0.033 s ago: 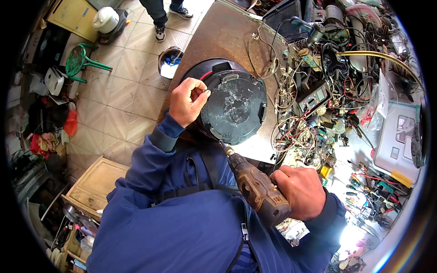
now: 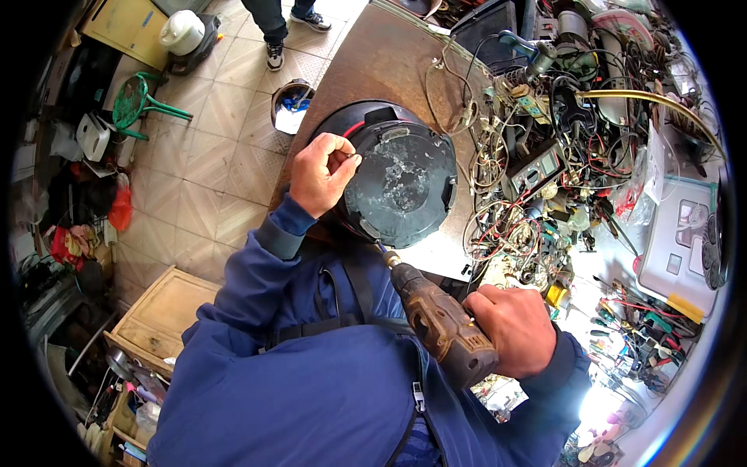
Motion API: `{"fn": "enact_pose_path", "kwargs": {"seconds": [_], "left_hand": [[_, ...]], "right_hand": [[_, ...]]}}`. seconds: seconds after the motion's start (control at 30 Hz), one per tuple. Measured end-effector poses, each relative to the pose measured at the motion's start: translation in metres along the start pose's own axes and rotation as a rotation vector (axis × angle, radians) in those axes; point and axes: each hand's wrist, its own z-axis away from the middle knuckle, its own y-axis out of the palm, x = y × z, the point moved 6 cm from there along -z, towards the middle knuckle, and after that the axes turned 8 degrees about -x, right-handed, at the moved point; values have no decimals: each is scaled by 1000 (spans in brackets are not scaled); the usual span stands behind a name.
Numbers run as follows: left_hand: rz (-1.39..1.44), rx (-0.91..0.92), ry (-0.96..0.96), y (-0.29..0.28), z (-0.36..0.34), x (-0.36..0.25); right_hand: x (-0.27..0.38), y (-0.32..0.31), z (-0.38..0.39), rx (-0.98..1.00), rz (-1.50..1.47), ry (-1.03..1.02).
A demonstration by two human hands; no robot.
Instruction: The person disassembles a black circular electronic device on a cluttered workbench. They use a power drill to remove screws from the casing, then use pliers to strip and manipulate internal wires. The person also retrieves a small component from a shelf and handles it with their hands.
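Observation:
A round black appliance base (image 2: 401, 179), scuffed pale in its middle, lies face up on the brown worktable (image 2: 373, 58). Over its left rim, my left hand (image 2: 321, 173) is closed, thumb and forefinger pinched together; whatever they hold is too small to make out. Wrapped round the grip of a worn brown cordless drill (image 2: 440, 315), my right hand (image 2: 513, 327) keeps it at the near side of the base. The drill's bit points up and left, its tip close to the base's near rim; contact there is unclear.
Tangled wires (image 2: 498, 226) and a multimeter (image 2: 537, 167) crowd the right side, with hand tools (image 2: 642, 331) nearer. A bucket (image 2: 292, 105) stands on the floor beyond the table's left edge. Further left are a green stool (image 2: 132, 101) and a wooden drawer (image 2: 167, 315). Another person's legs (image 2: 268, 23) show at the top.

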Motion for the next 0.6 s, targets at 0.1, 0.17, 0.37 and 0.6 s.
{"fn": "enact_pose_path", "kwargs": {"seconds": [0.1, 0.17, 0.37, 0.6], "left_hand": [[14, 1, -26, -2, 1, 4], [16, -34, -52, -9, 5, 8], [638, -28, -665, -27, 44, 23], [99, 288, -418, -26, 96, -3]], "right_hand": [[0, 3, -2, 1, 0, -6], [0, 3, -2, -5, 3, -13], [-2, 2, -1, 13, -12, 1], [-6, 0, 1, 37, -17, -4]]}}
